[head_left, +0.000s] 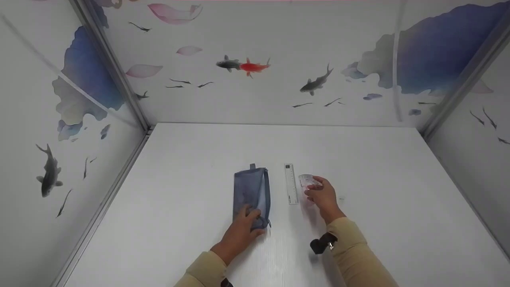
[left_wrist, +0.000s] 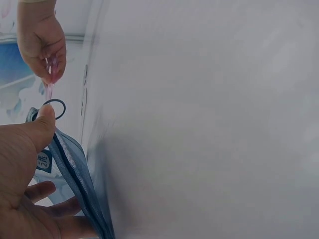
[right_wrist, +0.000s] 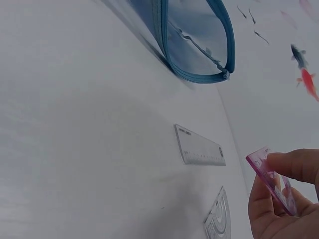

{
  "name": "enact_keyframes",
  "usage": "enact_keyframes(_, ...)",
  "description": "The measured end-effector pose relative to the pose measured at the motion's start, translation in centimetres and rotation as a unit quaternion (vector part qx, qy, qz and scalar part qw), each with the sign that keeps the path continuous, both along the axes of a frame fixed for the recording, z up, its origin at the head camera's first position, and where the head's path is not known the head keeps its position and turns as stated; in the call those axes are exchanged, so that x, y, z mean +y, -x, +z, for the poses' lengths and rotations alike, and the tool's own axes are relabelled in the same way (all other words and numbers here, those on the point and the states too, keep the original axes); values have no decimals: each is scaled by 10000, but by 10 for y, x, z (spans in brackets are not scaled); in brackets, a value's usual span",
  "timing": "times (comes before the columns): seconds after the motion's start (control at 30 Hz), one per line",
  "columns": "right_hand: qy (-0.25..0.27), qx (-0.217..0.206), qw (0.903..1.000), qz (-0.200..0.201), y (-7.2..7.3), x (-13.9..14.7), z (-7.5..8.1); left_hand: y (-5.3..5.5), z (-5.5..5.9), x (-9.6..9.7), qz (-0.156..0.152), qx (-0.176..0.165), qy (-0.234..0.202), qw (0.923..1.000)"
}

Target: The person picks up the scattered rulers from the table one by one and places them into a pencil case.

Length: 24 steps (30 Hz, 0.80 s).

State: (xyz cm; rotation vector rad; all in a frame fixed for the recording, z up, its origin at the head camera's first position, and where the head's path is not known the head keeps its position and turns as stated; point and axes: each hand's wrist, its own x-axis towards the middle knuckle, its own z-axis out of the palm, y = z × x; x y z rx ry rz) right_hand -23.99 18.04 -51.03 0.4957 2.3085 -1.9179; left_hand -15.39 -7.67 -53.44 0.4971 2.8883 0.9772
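Note:
My left hand (head_left: 239,231) holds the lower end of a blue mesh zip pouch (head_left: 247,185), its thumb pressing the edge beside a small ring (left_wrist: 59,107) in the left wrist view. The pouch's zip side gapes, as the right wrist view shows. Between thumb and fingers, my right hand (head_left: 323,195) pinches a clear pink plastic piece (right_wrist: 269,179) with straight edges, perhaps a set square; its full outline is hidden by the fingers. Beneath that hand lies a clear protractor (right_wrist: 219,218). A clear ruler (head_left: 291,184) lies between the pouch and the right hand.
The white table (head_left: 179,159) is closed in by printed walls (head_left: 271,103) at the back and sides. A small pale object (head_left: 341,198), too small to tell, lies right of the right hand. A dark device (head_left: 322,243) is strapped to the right wrist.

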Motion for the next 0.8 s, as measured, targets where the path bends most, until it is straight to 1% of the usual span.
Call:
enact_keyframes(0.5,-22,40,9999,140,2,-13,-1,1,0,1,26,-11,8,10000)
enact_keyframes(0.63,-27,116,9998,160,2,-17,-1,2,-1,1,25,-47,5,10000)
enact_keyframes(0.8,-25,243,9996,154,2,-22,0,2,-2,0,-13,-50,-125,9999)
